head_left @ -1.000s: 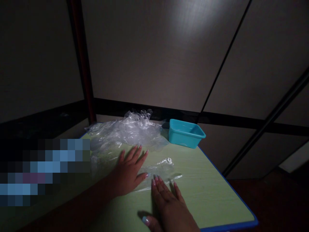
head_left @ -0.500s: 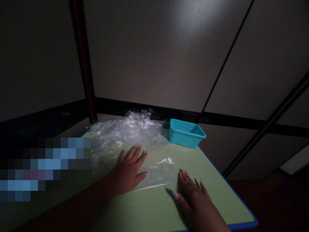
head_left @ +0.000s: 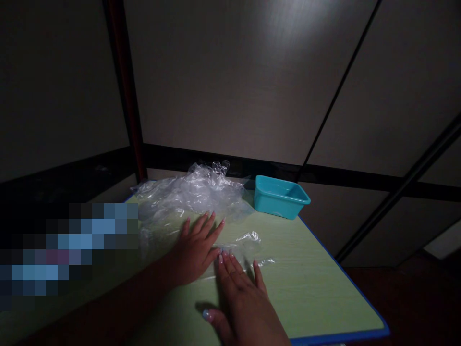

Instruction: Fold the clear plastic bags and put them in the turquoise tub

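A clear plastic glove or bag point(head_left: 248, 247) lies spread thin on the pale green tabletop point(head_left: 317, 283). My left hand point(head_left: 198, 252) rests on its left part, palm down with fingers spread. Close beside it, my right hand point(head_left: 243, 293) reaches over the near edge of the plastic, fingers stretched out and thumb apart. Its fingertips meet the left thumb. Behind both hands sits a crumpled heap of clear plastic point(head_left: 201, 190), some of it shaped like glove fingers. Part of the flat piece is hidden under my hands.
A turquoise plastic basin point(head_left: 279, 204) stands at the table's back right corner. Blue edging point(head_left: 363, 302) runs along the right side of the table. Dark panelled walls point(head_left: 234, 86) rise behind it. A pixelated patch covers the left side.
My right hand has moved left, from the bare tabletop onto the flat plastic beside my left hand. The left hand stays in place on the plastic.
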A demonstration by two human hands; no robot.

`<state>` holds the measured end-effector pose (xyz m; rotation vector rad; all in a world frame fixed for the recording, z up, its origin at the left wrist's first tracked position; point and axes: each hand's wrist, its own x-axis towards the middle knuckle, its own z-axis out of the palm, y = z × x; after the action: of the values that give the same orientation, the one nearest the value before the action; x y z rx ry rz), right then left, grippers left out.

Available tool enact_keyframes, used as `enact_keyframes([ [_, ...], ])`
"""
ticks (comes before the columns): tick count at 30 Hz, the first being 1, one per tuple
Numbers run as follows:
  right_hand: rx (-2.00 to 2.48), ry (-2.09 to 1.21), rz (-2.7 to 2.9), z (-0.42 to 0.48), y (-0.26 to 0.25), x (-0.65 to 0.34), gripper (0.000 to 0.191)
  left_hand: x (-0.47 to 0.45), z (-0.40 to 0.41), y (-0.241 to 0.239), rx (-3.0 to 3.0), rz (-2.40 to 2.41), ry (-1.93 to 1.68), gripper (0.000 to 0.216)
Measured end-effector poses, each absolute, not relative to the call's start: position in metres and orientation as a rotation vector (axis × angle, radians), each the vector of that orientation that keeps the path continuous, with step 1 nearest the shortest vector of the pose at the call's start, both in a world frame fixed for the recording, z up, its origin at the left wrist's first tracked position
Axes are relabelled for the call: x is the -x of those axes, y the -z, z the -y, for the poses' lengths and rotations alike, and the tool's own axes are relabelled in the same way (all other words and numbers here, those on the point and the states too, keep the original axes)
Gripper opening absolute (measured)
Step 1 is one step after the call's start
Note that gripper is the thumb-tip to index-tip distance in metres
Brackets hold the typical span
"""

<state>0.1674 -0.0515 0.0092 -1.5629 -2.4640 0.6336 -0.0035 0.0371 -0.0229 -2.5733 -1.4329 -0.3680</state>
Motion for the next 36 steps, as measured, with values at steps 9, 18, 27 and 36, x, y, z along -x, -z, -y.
enact_keyframes([
  [9,1.609,-0.471,2.389,0.042,0.012,-0.17,0.068,0.006,-0.036,0.007,2.594,1.505,0.615,0.054],
  [18,1.683,-0.451,2.426,0.039,0.008,-0.166,0.067,-0.009,0.002,-0.025,2.846,1.548,0.81,0.052],
  [27,1.703,-0.309,2.441,0.028,0.03,-0.164,0.056,-0.063,0.043,-0.035,3.24,1.777,0.617,0.059],
  [36,1.507,-0.324,2.465,0.033,0.026,-0.17,0.063,-0.054,0.04,-0.016,3.084,1.853,0.568,0.057],
])
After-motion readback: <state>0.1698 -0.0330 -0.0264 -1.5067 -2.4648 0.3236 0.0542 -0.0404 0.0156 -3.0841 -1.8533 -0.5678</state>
